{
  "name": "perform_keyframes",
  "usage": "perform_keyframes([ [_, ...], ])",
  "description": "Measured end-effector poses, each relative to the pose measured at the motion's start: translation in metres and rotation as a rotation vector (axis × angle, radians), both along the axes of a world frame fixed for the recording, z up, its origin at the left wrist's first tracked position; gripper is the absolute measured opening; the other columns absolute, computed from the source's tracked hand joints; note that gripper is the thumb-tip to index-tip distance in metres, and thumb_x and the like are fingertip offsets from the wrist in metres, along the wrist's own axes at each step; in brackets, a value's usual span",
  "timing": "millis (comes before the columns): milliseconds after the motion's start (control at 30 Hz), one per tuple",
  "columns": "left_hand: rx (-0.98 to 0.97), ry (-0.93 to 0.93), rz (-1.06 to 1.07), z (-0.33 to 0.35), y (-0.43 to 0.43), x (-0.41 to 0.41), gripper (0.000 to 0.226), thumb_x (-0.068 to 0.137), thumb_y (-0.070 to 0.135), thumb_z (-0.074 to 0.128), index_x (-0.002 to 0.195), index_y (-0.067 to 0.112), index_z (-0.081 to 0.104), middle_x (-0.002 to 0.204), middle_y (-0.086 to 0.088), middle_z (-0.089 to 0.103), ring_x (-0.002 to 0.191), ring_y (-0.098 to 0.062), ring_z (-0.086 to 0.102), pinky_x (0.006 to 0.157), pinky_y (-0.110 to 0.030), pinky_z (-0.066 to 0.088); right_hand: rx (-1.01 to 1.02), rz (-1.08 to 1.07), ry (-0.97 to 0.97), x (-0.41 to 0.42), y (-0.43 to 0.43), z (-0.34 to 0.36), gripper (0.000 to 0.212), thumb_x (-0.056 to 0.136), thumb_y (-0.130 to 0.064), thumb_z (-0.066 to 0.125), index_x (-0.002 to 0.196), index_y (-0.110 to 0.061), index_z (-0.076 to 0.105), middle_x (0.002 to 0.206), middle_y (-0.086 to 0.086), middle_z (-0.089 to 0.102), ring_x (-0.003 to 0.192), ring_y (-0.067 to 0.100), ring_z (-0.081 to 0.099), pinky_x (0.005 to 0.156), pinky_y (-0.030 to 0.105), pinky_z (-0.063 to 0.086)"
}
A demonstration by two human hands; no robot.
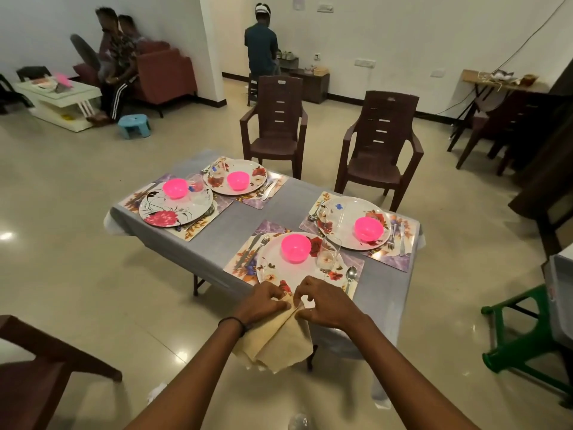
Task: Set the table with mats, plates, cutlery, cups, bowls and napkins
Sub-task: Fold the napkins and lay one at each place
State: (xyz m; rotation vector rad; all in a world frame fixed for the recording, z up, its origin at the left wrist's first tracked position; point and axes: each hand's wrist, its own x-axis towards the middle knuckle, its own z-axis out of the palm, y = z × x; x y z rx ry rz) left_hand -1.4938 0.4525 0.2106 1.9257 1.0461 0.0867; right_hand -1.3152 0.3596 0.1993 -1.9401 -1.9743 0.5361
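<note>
Both hands hold a beige cloth napkin (279, 339) over the near edge of the nearest floral plate (269, 268). My left hand (263, 301) and my right hand (322, 302) pinch its top corner together, and the cloth hangs down below them. On that plate stand a pink bowl (296, 247) and a clear glass (328, 254). A knife and fork (252, 248) lie on the mat to its left, a spoon (351, 276) to its right. Three other settings with a mat, a plate and a pink bowl fill the grey table (229, 231).
Two brown plastic chairs (276, 122) (379, 144) stand at the table's far side. A green stool (524, 333) lies tipped at the right, a brown chair (37, 367) at the near left. People sit on a sofa at the far left; another person stands at the back.
</note>
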Motion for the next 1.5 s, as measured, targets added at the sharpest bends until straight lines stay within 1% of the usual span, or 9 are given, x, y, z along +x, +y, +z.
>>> perform_keyframes([
  [133, -0.012, 0.059, -0.058, 0.003, 0.001, 0.006, 0.025, 0.087, 0.028, 0.068, 0.108, 0.014, 0.068, 0.101, 0.007, 0.056, 0.094, -0.011, 0.05, 0.073, -0.018, 0.039, -0.042, -0.061, 0.162, 0.018, 0.001, -0.005, 0.016, 0.083, -0.045, 0.067, 0.088, -0.03, 0.067, 0.091, -0.014, 0.067, 0.084, 0.007, 0.06, 0.078, 0.033, 0.056],
  [233, -0.038, 0.072, -0.077, 0.006, -0.001, 0.009, 0.026, 0.078, 0.032, 0.066, 0.095, 0.014, 0.073, 0.095, 0.004, 0.062, 0.092, -0.015, 0.056, 0.083, -0.036, 0.049, -0.092, -0.113, 0.432, 0.027, 0.004, -0.012, 0.009, 0.081, -0.036, 0.075, 0.081, -0.032, 0.066, 0.088, -0.013, 0.068, 0.087, 0.009, 0.063, 0.084, 0.031, 0.057],
  [400, -0.049, 0.013, -0.042, 0.006, -0.001, 0.023, 0.009, 0.088, 0.013, 0.065, 0.095, 0.008, 0.064, 0.094, -0.004, 0.055, 0.081, -0.005, 0.047, 0.073, -0.018, 0.039, -0.232, -0.179, 0.662, 0.036, 0.006, -0.024, 0.03, 0.083, -0.022, 0.077, 0.108, -0.027, 0.06, 0.09, 0.004, 0.07, 0.074, 0.012, 0.065, 0.072, 0.024, 0.055],
  [633, -0.114, -0.065, 0.073, 0.001, 0.0, 0.026, 0.035, 0.071, 0.035, 0.064, 0.092, 0.01, 0.076, 0.1, -0.01, 0.07, 0.098, -0.025, 0.059, 0.087, -0.043, 0.046, -0.278, -0.364, 0.863, 0.055, 0.002, -0.028, 0.014, 0.093, -0.029, 0.066, 0.098, -0.016, 0.071, 0.098, -0.001, 0.065, 0.096, 0.014, 0.061, 0.08, 0.026, 0.049],
  [833, -0.125, -0.117, 0.107, -0.025, 0.01, 0.023, 0.025, 0.07, 0.034, 0.064, 0.073, 0.01, 0.071, 0.076, 0.001, 0.065, 0.077, -0.014, 0.058, 0.072, -0.039, 0.044, -0.098, -0.533, 0.667, 0.062, 0.004, -0.04, 0.013, 0.093, -0.034, 0.066, 0.101, -0.024, 0.064, 0.108, -0.009, 0.062, 0.095, 0.005, 0.058, 0.082, 0.026, 0.049],
  [1000, -0.132, -0.197, 0.191, -0.032, 0.044, 0.013, 0.053, 0.063, 0.043, 0.066, 0.097, 0.003, 0.074, 0.101, -0.01, 0.07, 0.097, -0.025, 0.063, 0.088, -0.037, 0.05, -0.064, -0.579, 0.34, 0.073, -0.002, -0.041, 0.01, 0.097, -0.044, 0.057, 0.103, -0.037, 0.06, 0.106, -0.012, 0.064, 0.096, 0.011, 0.062, 0.079, 0.027, 0.051],
  [1200, -0.188, -0.256, 0.101, -0.031, 0.084, 0.009, 0.057, 0.053, 0.048, 0.065, 0.08, -0.001, 0.071, 0.093, -0.006, 0.068, 0.092, -0.02, 0.061, 0.091, -0.039, 0.045, 0.006, -0.636, 0.049, 0.067, 0.002, -0.031, 0.023, 0.099, -0.04, 0.056, 0.118, -0.029, 0.063, 0.112, -0.002, 0.07, 0.096, 0.017, 0.066, 0.065, 0.018, 0.04],
  [1400, -0.248, -0.217, -0.167, -0.02, 0.098, 0.033, 0.013, 0.061, 0.02, 0.07, 0.05, 0.025, 0.069, 0.093, 0.002, 0.072, 0.108, -0.01, 0.062, 0.093, -0.034, 0.047, -0.003, -0.54, 0.095, 0.045, 0.026, -0.025, 0.022, 0.099, -0.04, 0.055, 0.112, -0.031, 0.07, 0.11, -0.009, 0.071, 0.095, 0.01, 0.063, 0.081, 0.029, 0.053],
  [1500, -0.24, -0.244, -0.258, -0.018, 0.092, 0.046, 0.009, 0.061, 0.018, 0.071, 0.057, 0.011, 0.07, 0.082, -0.002, 0.069, 0.093, 0.002, 0.064, 0.083, -0.016, 0.045, -0.038, -0.468, 0.184, 0.033, 0.038, -0.02, 0.02, 0.1, -0.035, 0.054, 0.105, -0.027, 0.072, 0.103, -0.009, 0.071, 0.089, 0.005, 0.06, 0.08, 0.031, 0.053],
])
